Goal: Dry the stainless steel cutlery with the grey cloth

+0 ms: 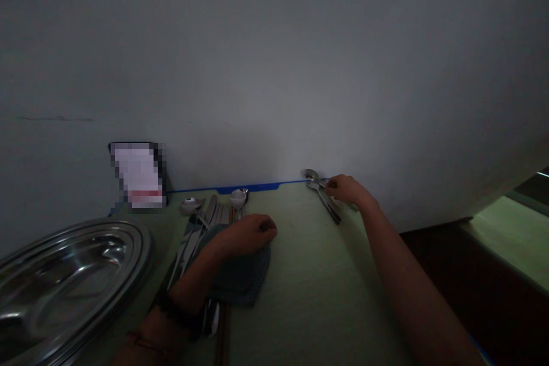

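My right hand (343,190) is closed in a pinch around a metal spoon (309,174) by the wall; the fingers hide part of its handle. Just below it, more spoons (323,200) lie slanted together on the table. My left hand (249,233) has its fingers curled over a dark cloth (240,281); its palm side is hidden, so I cannot tell if anything is in it. Beside and under the left forearm lie several table knives (189,249), a spoon (191,205) and chopsticks (222,334). Another spoon (237,199) lies just beyond the left hand.
A large oval steel dish (141,246) takes up the left side of the pale green table (309,274). A phone (139,174) with a blurred screen leans on the grey wall (266,68). Blue tape (249,189) marks the back edge. Another green surface (510,234) stands at right.
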{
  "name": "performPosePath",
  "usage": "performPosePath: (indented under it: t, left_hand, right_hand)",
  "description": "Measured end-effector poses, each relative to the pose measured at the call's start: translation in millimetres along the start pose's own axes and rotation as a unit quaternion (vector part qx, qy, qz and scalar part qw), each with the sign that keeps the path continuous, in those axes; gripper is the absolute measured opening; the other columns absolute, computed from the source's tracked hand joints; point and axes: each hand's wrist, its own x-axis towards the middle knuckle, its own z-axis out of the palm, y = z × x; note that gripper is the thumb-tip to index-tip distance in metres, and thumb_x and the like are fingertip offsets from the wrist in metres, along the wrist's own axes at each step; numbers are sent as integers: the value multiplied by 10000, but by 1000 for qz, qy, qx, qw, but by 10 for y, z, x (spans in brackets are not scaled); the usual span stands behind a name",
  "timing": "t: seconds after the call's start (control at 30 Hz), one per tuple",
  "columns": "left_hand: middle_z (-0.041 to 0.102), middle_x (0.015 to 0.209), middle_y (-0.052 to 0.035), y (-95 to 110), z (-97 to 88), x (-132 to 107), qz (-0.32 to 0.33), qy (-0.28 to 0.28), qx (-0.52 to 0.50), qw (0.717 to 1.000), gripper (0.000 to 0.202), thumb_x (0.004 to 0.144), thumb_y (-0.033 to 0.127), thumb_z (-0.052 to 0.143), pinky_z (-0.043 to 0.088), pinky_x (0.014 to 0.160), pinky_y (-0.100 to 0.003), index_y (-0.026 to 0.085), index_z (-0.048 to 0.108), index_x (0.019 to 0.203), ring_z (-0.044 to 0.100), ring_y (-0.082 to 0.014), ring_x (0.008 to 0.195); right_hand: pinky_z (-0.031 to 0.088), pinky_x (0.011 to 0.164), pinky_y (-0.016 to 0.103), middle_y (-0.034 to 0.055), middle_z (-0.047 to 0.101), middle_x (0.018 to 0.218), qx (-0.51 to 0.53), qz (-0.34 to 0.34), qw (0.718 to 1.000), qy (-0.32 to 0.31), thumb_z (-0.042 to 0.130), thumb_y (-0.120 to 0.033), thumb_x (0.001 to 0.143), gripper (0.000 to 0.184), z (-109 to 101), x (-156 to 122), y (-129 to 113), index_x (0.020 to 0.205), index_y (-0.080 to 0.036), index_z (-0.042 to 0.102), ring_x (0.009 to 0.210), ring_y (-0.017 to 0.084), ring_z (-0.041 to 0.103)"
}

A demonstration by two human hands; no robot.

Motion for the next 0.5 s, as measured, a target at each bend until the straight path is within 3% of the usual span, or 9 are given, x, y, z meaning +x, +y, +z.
performPosePath:
  t: [0.13,0.27,0.5]
  left_hand:
    - [672,911,-75,-13,-18,-2,-7,-2,0,1000,356,787,374,412,435,712,-270,143,626,953,602,-192,806]
    - [674,895,-77,-18,-13,4,-10,2,-2,1000,346,781,370,417,434,707,-265,140,627,932,604,-188,793]
    - [675,860,-64,-35,8,20,-12,5,-7,1000,329,771,369,424,429,677,-261,154,631,908,599,-184,764]
  right_hand:
    - [463,796,368,54,613,1000,1,-34,999,-3,511,-311,845,227,-26,9,6,984,-148,586,902,162,582]
    - [456,756,284,51,661,904,-6,-31,999,-6,553,-316,808,197,-63,-25,2,901,-161,633,867,167,611]
    - [482,760,349,58,582,1043,-35,-6,999,-37,499,-310,854,240,-36,-42,-24,1031,-161,560,888,159,576]
